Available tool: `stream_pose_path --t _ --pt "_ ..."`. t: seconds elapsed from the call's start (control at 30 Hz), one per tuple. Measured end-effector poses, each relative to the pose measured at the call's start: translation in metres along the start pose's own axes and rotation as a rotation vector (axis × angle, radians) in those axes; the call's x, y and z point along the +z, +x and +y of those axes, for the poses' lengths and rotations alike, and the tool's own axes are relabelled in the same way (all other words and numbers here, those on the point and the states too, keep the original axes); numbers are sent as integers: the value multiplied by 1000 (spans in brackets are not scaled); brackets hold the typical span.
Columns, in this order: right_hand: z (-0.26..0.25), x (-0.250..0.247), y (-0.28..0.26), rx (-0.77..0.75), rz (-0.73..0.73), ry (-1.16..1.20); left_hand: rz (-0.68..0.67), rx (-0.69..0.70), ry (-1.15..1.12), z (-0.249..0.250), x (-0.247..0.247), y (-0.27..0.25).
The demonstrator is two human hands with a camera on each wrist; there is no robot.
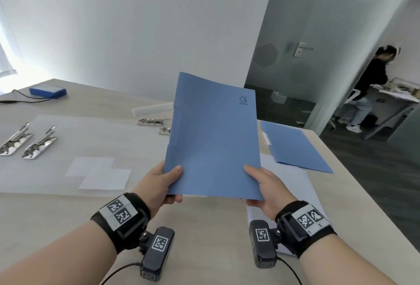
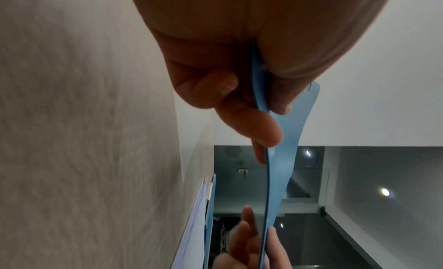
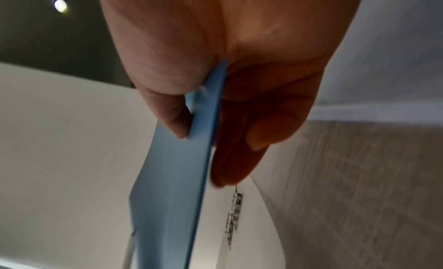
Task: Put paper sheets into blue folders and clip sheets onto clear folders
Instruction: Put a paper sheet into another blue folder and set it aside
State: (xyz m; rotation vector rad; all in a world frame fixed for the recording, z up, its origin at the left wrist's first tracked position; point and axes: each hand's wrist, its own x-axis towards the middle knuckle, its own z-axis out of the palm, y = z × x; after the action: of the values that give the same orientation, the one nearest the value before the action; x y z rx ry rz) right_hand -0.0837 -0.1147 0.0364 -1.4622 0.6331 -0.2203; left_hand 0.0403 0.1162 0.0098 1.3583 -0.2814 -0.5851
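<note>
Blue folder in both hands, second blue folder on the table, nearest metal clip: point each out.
held blue folder (image 1: pixel 213 137), head view, cover centre
second blue folder (image 1: pixel 295 150), head view, cover
metal clip (image 1: pixel 39 143), head view, body

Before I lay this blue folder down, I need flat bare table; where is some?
Bare wood lies at the near edge of the table, between the clear sheets and the white paper stack. Crowded: metal clips left, second blue folder right.

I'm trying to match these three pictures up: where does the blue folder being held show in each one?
Head: held blue folder at centre, raised above the table.
Left wrist: edge-on, a thin curved strip running downward.
Right wrist: edge-on strip at centre.
Shared landmark: the wood-grain table.
</note>
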Motion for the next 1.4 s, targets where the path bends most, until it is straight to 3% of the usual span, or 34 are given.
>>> stream_pose_path --t 0.17,0.27,0.43,0.57,0.7,0.77,0.9,1.1,1.2,1.3,1.4 --pt "3 -33 -14 -130 71 -39 -81 -71 71 -4 32 12" --pt "7 -55 -23 -188 147 -69 -94 -65 285 -1 48 20" --pt "14 -93 -34 -244 183 -31 105 165 441 21 55 44" --pt "23 -109 -40 -256 155 19 296 389 753 40 54 65" --pt "27 -114 -40 -267 135 34 121 199 903 45 58 79" --pt "27 -113 -39 -268 128 33 78 201 897 43 65 77" --pt "27 -108 -32 -274 119 -11 159 278 924 46 69 72" --pt "28 -96 -27 -268 70 -91 167 178 1009 49 46 74" --pt "26 -85 -24 -268 53 -107 129 100 914 43 43 72" --pt "24 -72 -20 -283 51 -125 95 -61 453 36 51 64" --pt "24 -62 -16 -300 41 -130 161 -94 164 34 55 56"
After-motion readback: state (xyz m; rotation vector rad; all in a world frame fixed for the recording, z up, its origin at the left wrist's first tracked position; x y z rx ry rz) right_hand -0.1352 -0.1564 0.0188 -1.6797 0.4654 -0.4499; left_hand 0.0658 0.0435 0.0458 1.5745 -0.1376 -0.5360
